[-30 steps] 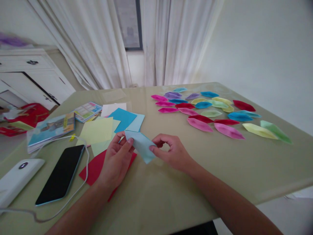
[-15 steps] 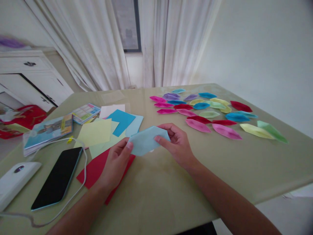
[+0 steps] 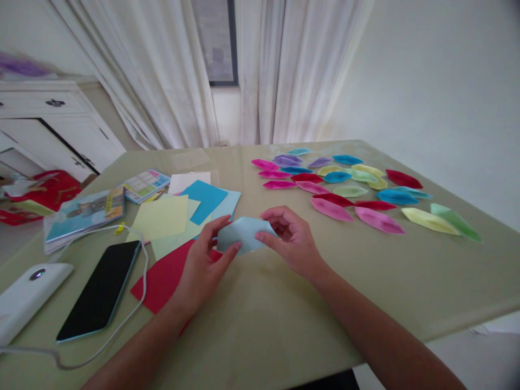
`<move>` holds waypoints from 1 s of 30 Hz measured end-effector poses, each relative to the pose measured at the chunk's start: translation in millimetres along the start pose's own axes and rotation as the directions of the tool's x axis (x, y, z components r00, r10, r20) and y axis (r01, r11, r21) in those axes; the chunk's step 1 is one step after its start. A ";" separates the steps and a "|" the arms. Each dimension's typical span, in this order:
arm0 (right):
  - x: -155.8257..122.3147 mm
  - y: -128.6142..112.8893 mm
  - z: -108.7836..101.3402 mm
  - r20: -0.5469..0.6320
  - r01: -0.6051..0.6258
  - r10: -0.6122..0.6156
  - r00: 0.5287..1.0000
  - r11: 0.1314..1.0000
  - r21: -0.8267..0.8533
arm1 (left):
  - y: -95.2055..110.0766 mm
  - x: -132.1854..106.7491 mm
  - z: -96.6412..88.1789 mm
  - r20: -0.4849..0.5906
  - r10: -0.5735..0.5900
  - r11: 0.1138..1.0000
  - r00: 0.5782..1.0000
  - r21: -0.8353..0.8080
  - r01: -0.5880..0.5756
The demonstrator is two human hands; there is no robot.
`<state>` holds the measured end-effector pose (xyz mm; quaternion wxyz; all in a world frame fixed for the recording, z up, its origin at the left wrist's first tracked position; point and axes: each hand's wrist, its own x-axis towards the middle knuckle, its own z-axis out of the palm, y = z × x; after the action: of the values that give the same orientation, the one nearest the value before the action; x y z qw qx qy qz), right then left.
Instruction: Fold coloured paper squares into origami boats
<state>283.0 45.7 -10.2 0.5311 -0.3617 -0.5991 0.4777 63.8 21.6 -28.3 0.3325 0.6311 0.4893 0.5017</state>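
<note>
A light blue sheet of folded paper (image 3: 246, 233), with its corners turned in, is held up over the near middle of the table. My left hand (image 3: 207, 257) grips its left end, thumb on the near face and fingers behind. At the right end my right hand (image 3: 294, 238) pinches it between thumb and curled fingers. Beneath my left hand lies red paper (image 3: 162, 276), partly covered by the wrist. Pale yellow paper (image 3: 158, 216) and bright blue paper (image 3: 203, 199) lie beyond it. Folded, boat-like paper pieces (image 3: 331, 208) in several colours spread over the table's right side.
On the left are a black-screened phone (image 3: 99, 290), a white device (image 3: 30, 290) with a lens, and a looping white cable (image 3: 125, 319). Booklets (image 3: 87, 214) lie behind them. The table's edge (image 3: 467, 319) runs along the right front. Curtains (image 3: 300, 70) hang beyond.
My left thumb has slid inward along the paper's lower edge and the left fingers have risen behind it. The paper now tilts and looks narrower. The view has shifted slightly.
</note>
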 end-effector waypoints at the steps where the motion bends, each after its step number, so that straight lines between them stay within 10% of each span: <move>1: -1.2 0.1 0.6 0.000 0.018 -0.018 1.000 0.999 -0.036 | 0.2 0.3 -0.5 -0.029 0.147 0.982 0.989 0.128 -0.142; 4: -5.9 -0.6 3.0 0.047 0.079 -0.073 0.996 0.987 -0.140 | 3.6 -1.5 -2.3 0.056 0.385 0.852 0.921 0.362 -0.378; 14: -7.6 -3.4 4.4 0.074 0.104 -0.091 0.993 0.977 -0.188 | 8.8 -1.2 -5.6 0.024 0.596 0.721 0.803 0.426 -0.547; 24: -3.4 -12.3 -0.4 0.322 0.324 -0.224 0.920 0.897 -0.302 | 10.5 2.3 -8.8 -0.008 0.390 0.858 0.921 0.366 -0.360; 30: -0.6 -7.5 -4.7 0.283 0.172 -0.060 0.957 0.906 -0.388 | 8.6 1.5 -10.0 -0.036 0.269 0.956 0.962 0.128 -0.263</move>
<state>288.3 43.9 -3.3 0.3869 -0.3611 -0.7715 0.3530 56.7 19.8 -17.3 0.2098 0.6969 0.4383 0.5275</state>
